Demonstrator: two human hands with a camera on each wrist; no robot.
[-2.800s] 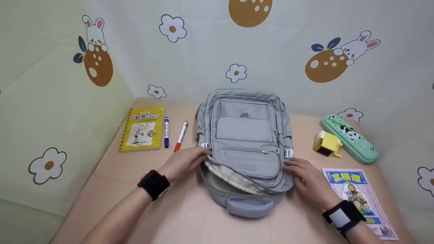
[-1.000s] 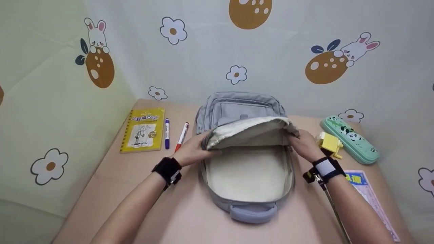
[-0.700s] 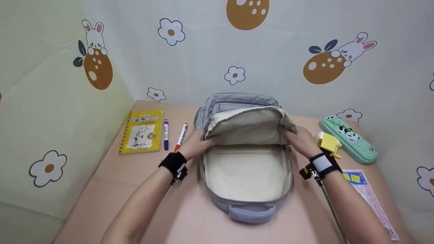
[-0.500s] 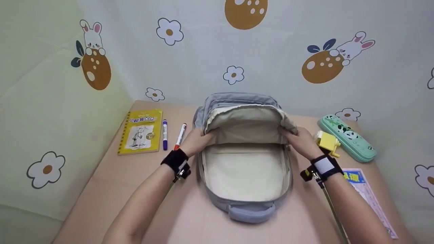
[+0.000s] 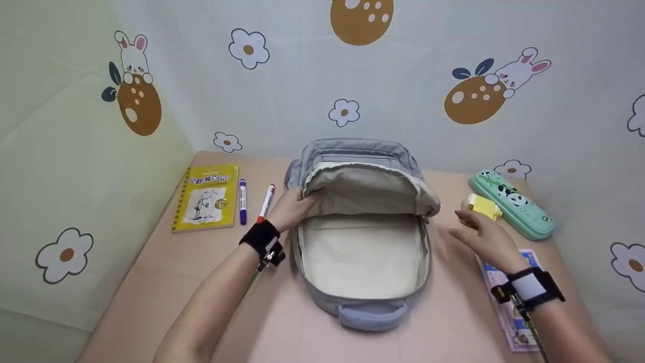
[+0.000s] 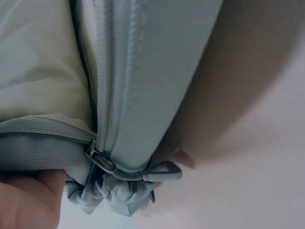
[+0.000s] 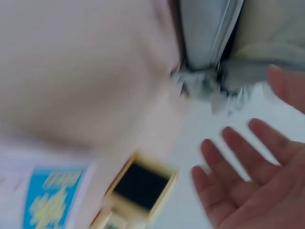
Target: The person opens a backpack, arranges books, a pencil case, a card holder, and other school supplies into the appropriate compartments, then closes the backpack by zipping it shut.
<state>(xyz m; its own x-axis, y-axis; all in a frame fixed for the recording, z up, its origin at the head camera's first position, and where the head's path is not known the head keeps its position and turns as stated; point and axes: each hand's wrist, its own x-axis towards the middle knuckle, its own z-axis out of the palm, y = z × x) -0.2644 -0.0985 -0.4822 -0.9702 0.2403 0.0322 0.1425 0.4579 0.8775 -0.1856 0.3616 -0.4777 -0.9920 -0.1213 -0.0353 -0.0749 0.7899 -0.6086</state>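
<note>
My left hand (image 5: 292,208) pinches the flap (image 5: 368,190) of the bag (image 5: 325,301), likely holding it open; my right hand (image 5: 489,241) is spread beside the bag.

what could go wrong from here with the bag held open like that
Only the left hand holds the flap, so its unheld right side might sag over the opening.
The open right hand is close to the yellow sharpener and could knock it.
The red marker lies by the left wrist, which might nudge it.

Title “小屁孩日记” (image 5: 208,179) on the yellow book (image 5: 205,201)
</note>
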